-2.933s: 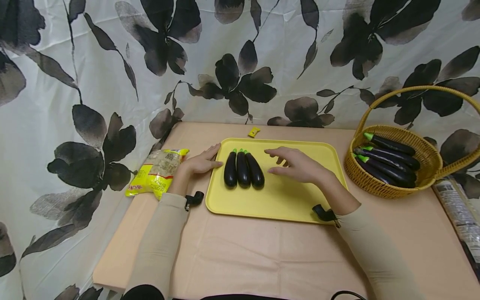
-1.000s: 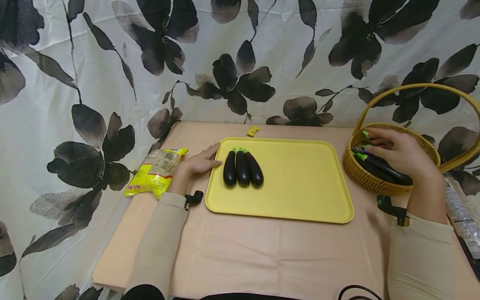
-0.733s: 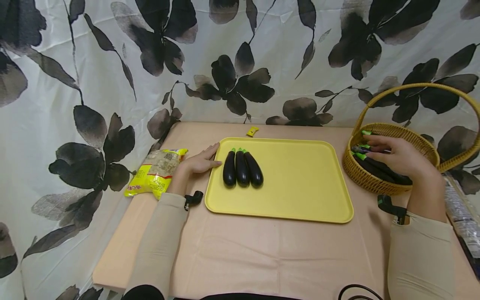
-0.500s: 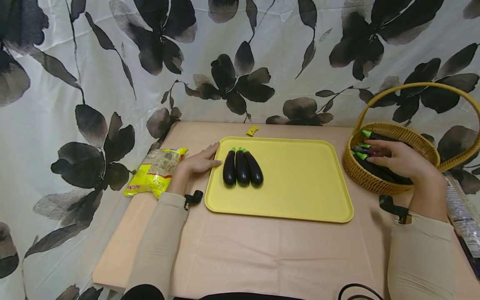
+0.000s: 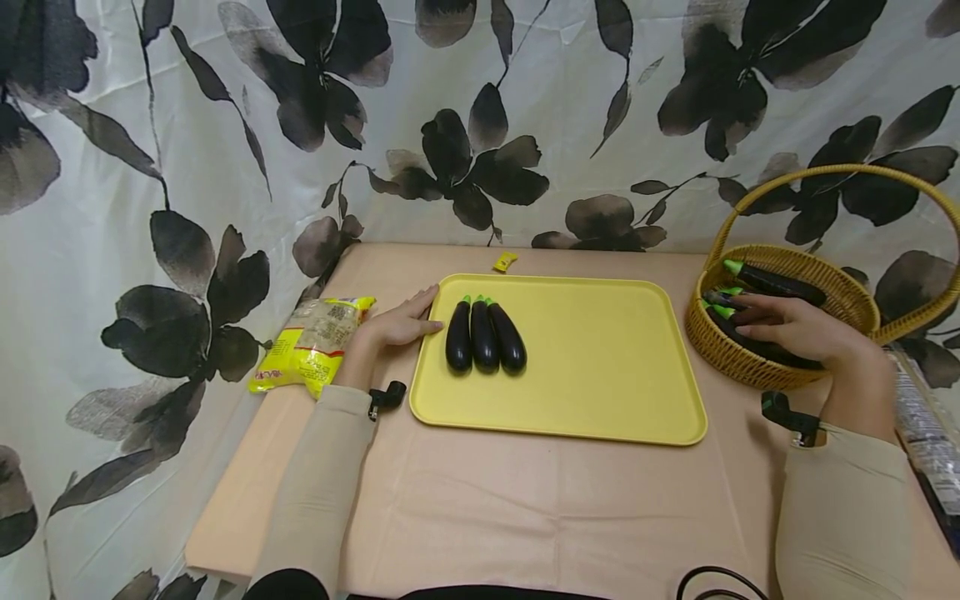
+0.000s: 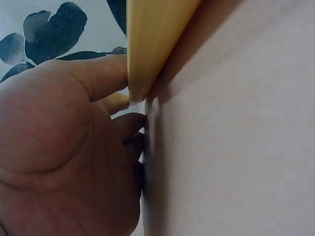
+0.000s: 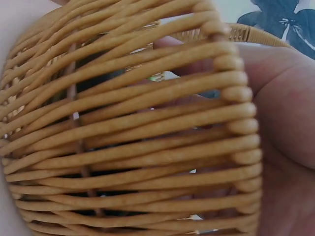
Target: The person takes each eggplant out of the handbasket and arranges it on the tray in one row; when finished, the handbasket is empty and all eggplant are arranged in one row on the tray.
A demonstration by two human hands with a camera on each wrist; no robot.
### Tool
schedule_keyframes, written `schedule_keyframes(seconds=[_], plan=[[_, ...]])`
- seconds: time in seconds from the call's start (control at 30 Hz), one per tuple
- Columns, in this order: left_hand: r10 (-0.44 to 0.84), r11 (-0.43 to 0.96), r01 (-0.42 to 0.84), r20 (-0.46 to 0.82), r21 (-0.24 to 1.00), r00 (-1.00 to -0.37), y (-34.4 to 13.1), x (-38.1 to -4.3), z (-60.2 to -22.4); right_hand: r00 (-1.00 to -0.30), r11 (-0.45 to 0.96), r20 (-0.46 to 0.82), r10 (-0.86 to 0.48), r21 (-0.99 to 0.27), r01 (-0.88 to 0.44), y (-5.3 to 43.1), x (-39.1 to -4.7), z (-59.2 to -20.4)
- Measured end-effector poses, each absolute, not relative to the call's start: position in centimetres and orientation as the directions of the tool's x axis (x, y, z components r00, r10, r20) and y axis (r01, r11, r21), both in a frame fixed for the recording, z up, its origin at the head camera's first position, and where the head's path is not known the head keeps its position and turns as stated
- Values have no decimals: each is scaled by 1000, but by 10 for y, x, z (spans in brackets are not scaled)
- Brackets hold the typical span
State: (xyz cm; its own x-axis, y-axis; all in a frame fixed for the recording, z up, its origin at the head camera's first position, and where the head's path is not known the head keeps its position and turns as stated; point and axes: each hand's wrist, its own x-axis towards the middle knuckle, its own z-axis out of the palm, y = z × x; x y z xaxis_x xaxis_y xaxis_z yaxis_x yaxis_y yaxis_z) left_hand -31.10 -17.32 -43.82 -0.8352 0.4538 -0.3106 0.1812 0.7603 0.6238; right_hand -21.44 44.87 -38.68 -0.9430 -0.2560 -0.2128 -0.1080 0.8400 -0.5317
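Observation:
My left hand [image 5: 397,327] rests with extended fingers at the left edge of the yellow tray [image 5: 600,375]. In the left wrist view, its thumb [image 6: 106,76] touches the tray's side [image 6: 152,44]. Three dark eggplants [image 5: 485,337] with green stem ends lie side by side on the tray's left half. Over at the wicker basket [image 5: 750,377], my right hand [image 5: 813,333] reaches inside, fingers and thumb around an eggplant [image 5: 722,299] near its stem end. Another eggplant [image 5: 776,282] lies behind the hand. The basket's weave [image 7: 147,118] hides much of the fingers in the right wrist view.
A yellow snack bag [image 5: 311,342] lies left of my left forearm. Beyond the tray sits a small yellow packet [image 5: 505,262]. The basket's tall handle [image 5: 840,169] arches above it. Along the right table edge is a printed package [image 5: 926,425], and a black cable [image 5: 720,575] lies in front.
My right hand has gone from above the tray into the basket, then shifted slightly towards the nearer eggplants, uncovering the back one. The left hand and the tray's eggplants stay put.

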Motion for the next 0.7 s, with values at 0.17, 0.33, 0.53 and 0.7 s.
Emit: schedule_keyframes(seconds=[0.17,0.33,0.53,0.7], plan=[[457,758,185,-307,626,-835,-173,-311,-439,-942,830,-229,-245,-552,-82,452,-215,-391],[464,756,201,-294,623,-836,-173,-310,-440,-940,834,-248,-233,-549,-62,453,-213,-391],[472,760,217,-291,613,-832,-173,-310,-441,-941,840,-232,-245,-535,-87,449,-214,-390],[460,772,209,-301,600,-835,-173,-311,-443,-942,841,-231,-244,-534,-87,447,-214,-391]])
